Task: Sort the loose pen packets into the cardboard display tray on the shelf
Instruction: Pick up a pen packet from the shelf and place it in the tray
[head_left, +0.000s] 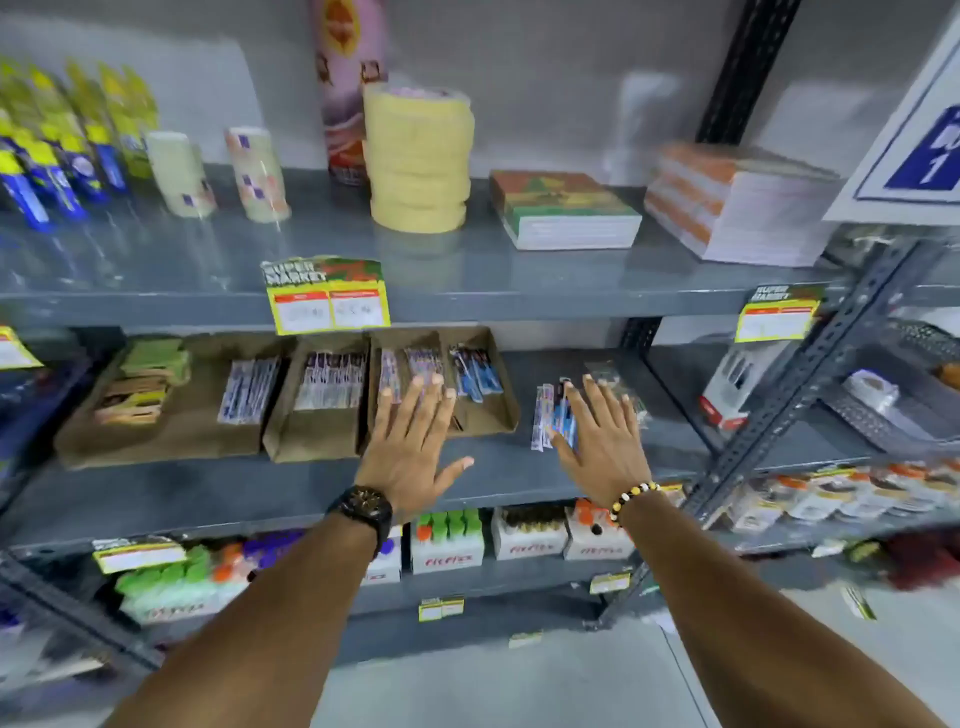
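**Both hands spread flat over the pen shelf**

The left hand (410, 441), with a dark watch (363, 506) at its wrist, is stretched out with fingers splayed and holds nothing. Its fingertips lie over the front of the cardboard display tray (488, 415), which sits directly beyond that hand on the grey shelf (291, 488). The tray already holds pen packets in its compartments; a blue-and-white bundle (475, 376) lies just past and to the right of the left fingertips.

The right hand (605, 439), with a beaded bracelet (631, 499) at its wrist, is also flat and spread, gripping nothing. The loose pen packets (550, 415) lie on the bare shelf just off its thumb side, between the two hands and to the right of the tray; whether the hand touches them cannot be told. A clear packet (613, 382) shows beyond its fingertips, too blurred to identify.

Further left of the left hand stand two more cardboard trays (311, 431) with packets inside.
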